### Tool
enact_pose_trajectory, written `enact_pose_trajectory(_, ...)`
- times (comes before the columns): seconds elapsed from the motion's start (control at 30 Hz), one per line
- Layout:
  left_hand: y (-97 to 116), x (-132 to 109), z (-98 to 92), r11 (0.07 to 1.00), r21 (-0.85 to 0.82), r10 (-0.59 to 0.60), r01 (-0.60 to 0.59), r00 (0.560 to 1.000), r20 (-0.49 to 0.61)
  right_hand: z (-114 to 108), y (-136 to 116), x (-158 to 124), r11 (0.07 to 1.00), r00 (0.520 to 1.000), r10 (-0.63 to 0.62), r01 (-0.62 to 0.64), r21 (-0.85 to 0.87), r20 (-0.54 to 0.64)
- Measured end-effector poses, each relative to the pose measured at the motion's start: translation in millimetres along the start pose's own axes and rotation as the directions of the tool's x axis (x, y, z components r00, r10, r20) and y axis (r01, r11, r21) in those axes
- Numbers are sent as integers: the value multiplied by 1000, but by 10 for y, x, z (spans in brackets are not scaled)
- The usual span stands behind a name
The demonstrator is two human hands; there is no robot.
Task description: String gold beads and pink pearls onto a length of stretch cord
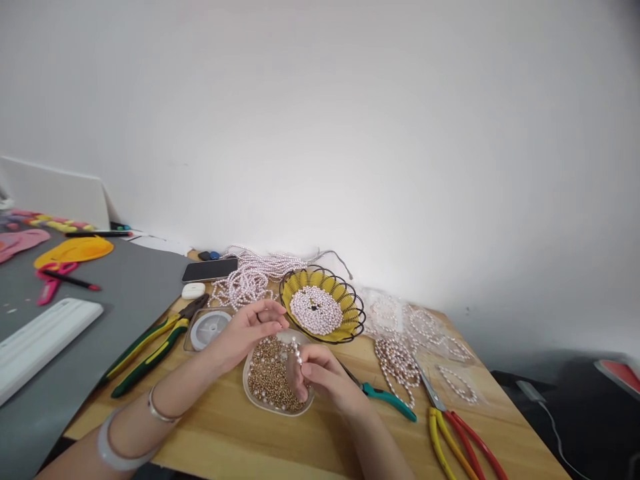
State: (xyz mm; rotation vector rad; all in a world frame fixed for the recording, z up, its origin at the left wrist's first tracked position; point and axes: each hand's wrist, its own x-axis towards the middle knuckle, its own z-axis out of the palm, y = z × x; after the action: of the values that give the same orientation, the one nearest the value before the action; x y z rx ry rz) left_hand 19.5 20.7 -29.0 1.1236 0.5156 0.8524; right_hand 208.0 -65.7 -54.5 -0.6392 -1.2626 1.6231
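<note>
My right hand [327, 380] is closed on a short bead strand [297, 350], its pale beads rising between thumb and fingers. Just to the left, my left hand [257, 327] has thumb and fingertips drawn together in a pinch; whatever lies between them is too small to make out. Both hands are over a clear plastic tray [277, 408] of small gold beads [270, 373] mixed with some white ones. Behind it stands a yellow and black basket [353, 310] with loose pale pink beads [316, 310].
Green-yellow pliers [160, 343], a thread spool [210, 330], a phone [210, 269] and a white case [193, 291] lie left. Pink bead strands [245, 283] lie behind. Rightward are teal-handled pliers [387, 399], red-yellow scissors [450, 427], a bead bundle [397, 363] and bagged bead loops [425, 327].
</note>
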Motion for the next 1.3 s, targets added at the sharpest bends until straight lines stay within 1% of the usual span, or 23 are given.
enact_pose_trajectory(0.1, 0, 0, 7, 997, -77, -27, 27, 1000, 2, 25, -22, -1, 999, 999, 33, -33, -15, 20)
enact_pose_trajectory(0.27, 15, -7, 29, 991, -126, -36, 36, 999, 8, 43, -30, 5, 999, 999, 32, -32, -2, 17)
enact_pose_trajectory(0.43, 26, -7, 37, 991, -128, -43, 43, 999, -1, 49, -52, 6, 999, 998, 48, -47, -25, 38)
enact_pose_trajectory(0.6, 31, -10, 42, 994, -108, -14, 16, 1000, 25, 62, -76, 6, 997, 997, 65, -64, -38, 39)
enact_pose_trajectory(0.77, 43, -17, 50, 994, -105, -17, 21, 999, 39, 71, -83, 6, 997, 997, 73, -72, -38, 38)
enact_pose_trajectory(1.07, 44, -24, 49, 992, -121, -14, 21, 998, 60, 41, -54, 7, 999, 998, 54, -54, 2, 26)
enact_pose_trajectory(1.3, 39, -15, 40, 990, -141, -3, 9, 999, 47, 42, -64, 11, 999, 997, 42, -41, -18, 68)
